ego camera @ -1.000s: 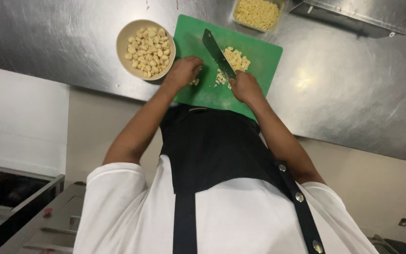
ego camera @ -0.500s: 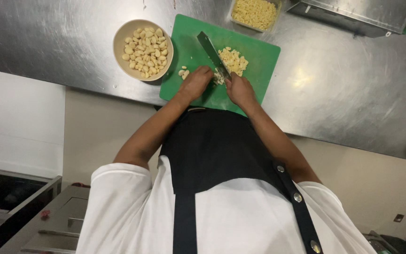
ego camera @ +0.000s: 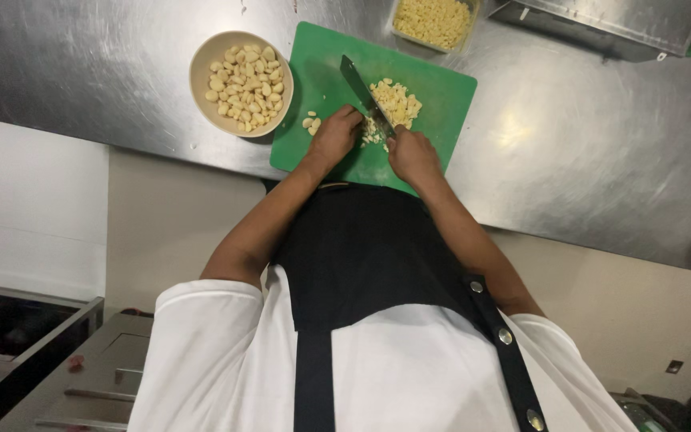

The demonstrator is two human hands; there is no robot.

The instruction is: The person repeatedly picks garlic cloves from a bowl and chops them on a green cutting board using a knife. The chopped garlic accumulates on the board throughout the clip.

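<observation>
the right hand grips the knife over the green cutting board on the steel bench, and the left hand is curled down on the garlic pieces, right beside the blade. those fingers could get nicked if the blade slips sideways. the bowl of peeled garlic cloves sits just left of the board.

One head-worn view, looking steeply down from above — chest fills the lower frame, steel counter across the top.
</observation>
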